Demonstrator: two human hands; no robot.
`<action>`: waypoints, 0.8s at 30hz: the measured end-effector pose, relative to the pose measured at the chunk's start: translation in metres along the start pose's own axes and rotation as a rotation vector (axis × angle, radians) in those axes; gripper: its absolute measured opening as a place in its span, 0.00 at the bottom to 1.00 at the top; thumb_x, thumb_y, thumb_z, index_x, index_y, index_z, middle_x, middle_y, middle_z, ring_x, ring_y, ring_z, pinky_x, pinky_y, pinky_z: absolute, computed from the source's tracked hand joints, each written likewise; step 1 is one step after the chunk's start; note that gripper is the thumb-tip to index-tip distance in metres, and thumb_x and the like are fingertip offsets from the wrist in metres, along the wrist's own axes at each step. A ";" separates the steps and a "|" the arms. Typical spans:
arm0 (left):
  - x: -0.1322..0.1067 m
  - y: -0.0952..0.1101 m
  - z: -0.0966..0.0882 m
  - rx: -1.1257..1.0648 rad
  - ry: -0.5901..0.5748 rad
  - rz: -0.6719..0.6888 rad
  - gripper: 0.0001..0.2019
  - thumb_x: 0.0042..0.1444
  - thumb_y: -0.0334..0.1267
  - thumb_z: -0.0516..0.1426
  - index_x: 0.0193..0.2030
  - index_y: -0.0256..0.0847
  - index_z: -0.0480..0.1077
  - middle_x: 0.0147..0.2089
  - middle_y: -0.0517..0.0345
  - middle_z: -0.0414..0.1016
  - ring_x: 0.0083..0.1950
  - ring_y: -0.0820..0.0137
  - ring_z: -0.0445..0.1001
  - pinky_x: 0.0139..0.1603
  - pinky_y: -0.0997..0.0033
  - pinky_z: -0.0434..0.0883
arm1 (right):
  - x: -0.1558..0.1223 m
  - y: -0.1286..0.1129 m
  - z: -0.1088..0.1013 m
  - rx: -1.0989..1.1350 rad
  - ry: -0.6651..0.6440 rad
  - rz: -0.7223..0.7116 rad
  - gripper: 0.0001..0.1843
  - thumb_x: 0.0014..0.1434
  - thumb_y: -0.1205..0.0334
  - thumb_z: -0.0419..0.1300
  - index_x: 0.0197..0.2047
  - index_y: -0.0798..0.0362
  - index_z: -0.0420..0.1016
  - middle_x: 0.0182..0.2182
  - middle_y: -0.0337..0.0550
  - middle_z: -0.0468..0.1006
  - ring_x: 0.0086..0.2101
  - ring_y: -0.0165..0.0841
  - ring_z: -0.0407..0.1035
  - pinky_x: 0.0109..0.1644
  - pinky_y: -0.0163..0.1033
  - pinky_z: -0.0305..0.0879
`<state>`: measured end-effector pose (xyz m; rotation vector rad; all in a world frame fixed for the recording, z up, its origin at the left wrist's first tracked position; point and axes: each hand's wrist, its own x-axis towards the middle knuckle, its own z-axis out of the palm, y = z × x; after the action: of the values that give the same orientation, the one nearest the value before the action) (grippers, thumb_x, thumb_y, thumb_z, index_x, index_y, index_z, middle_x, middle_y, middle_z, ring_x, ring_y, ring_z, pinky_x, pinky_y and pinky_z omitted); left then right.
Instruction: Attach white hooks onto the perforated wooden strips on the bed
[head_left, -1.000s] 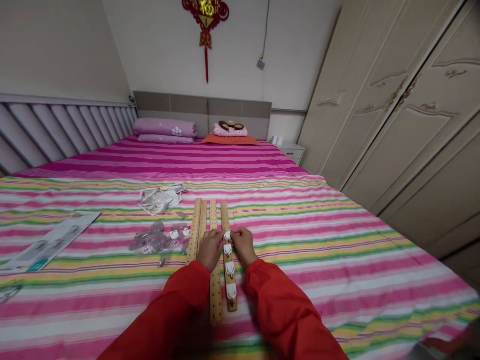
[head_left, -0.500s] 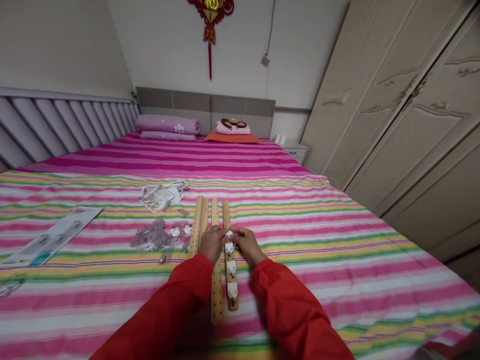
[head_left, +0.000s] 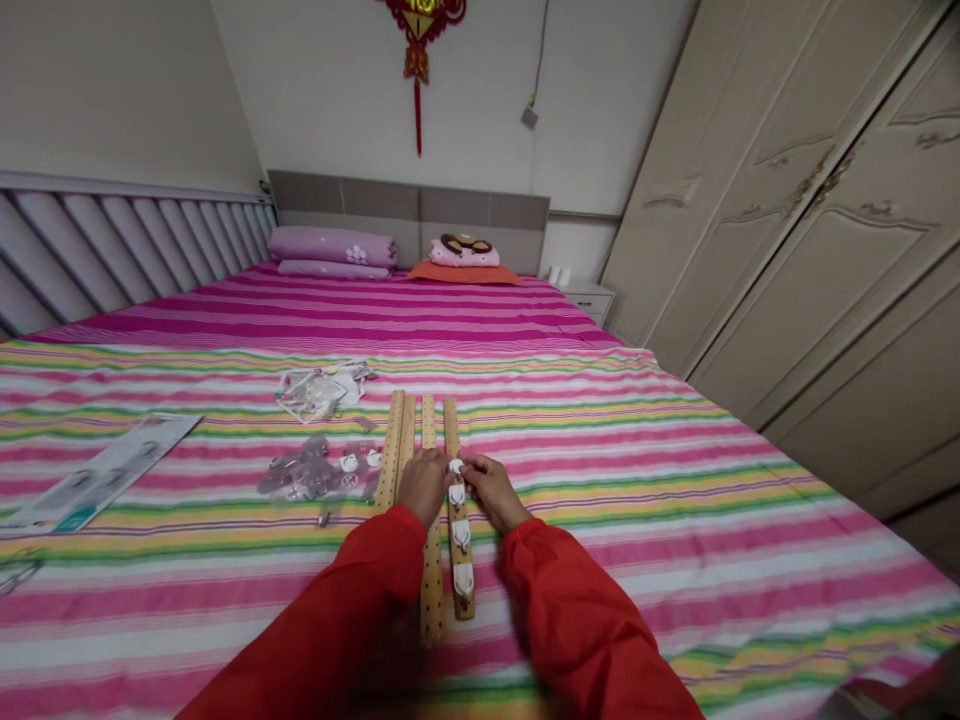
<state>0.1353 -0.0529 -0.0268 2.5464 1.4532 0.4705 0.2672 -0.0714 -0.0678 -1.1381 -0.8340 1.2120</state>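
Note:
On the bed lies a narrow wooden strip (head_left: 461, 515) with a row of white hooks (head_left: 460, 536) stuck along it, each with a small metal hook. Near its far part, the topmost white hook (head_left: 455, 467) sits between my two hands. My left hand (head_left: 422, 487) is closed, its fingertips at the left side of that hook, partly hidden by the hand itself. My right hand (head_left: 493, 490) pinches the hook from the right. Under my left wrist runs a second wooden strip (head_left: 433, 590) with holes. Further left, more holed strips (head_left: 391, 450) lie side by side.
Left of the strips is a pile of clear plastic pieces (head_left: 304, 470) with loose white hooks (head_left: 349, 463). Behind it lie crumpled clear wrappers (head_left: 319, 390). A flat package (head_left: 105, 475) rests at far left, near a small metal item (head_left: 21, 570). The striped sheet (head_left: 637, 480) covers the bed.
My fingers have shifted slightly at the topmost hook, and more of it shows between them. The strips and loose pieces lie as before.

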 end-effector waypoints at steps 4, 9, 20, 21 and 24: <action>0.000 0.002 0.001 0.025 -0.005 0.017 0.09 0.57 0.32 0.53 0.41 0.39 0.73 0.45 0.50 0.72 0.49 0.62 0.67 0.50 0.63 0.62 | -0.003 -0.004 -0.005 0.020 -0.069 0.001 0.18 0.36 0.65 0.65 0.36 0.56 0.78 0.17 0.30 0.67 0.16 0.22 0.56 0.20 0.31 0.50; 0.000 0.000 0.001 0.051 -0.016 0.043 0.08 0.58 0.32 0.52 0.40 0.39 0.72 0.44 0.50 0.72 0.48 0.62 0.67 0.48 0.64 0.63 | -0.002 -0.004 -0.006 0.026 -0.054 -0.005 0.16 0.35 0.66 0.66 0.33 0.56 0.77 0.17 0.30 0.68 0.16 0.22 0.56 0.20 0.31 0.50; -0.005 -0.002 0.007 0.012 0.052 0.025 0.12 0.59 0.33 0.51 0.46 0.40 0.72 0.46 0.50 0.73 0.50 0.63 0.67 0.50 0.65 0.63 | 0.003 0.003 0.003 0.065 0.021 -0.053 0.15 0.34 0.64 0.67 0.31 0.57 0.78 0.17 0.31 0.67 0.19 0.24 0.57 0.23 0.32 0.54; -0.006 -0.002 0.007 0.002 0.055 0.022 0.12 0.60 0.34 0.50 0.47 0.41 0.72 0.47 0.50 0.73 0.50 0.63 0.67 0.50 0.64 0.63 | 0.003 0.003 0.003 0.060 0.027 -0.058 0.15 0.34 0.64 0.66 0.31 0.57 0.78 0.18 0.31 0.67 0.20 0.24 0.58 0.24 0.32 0.55; -0.007 -0.001 0.009 -0.024 0.054 0.020 0.14 0.61 0.36 0.50 0.49 0.42 0.71 0.49 0.50 0.73 0.51 0.62 0.67 0.51 0.63 0.63 | 0.003 0.004 0.003 0.043 0.040 -0.067 0.15 0.34 0.64 0.66 0.30 0.57 0.79 0.18 0.32 0.68 0.21 0.25 0.59 0.24 0.32 0.55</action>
<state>0.1346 -0.0583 -0.0367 2.5506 1.4330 0.5603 0.2638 -0.0674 -0.0715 -1.0881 -0.8062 1.1440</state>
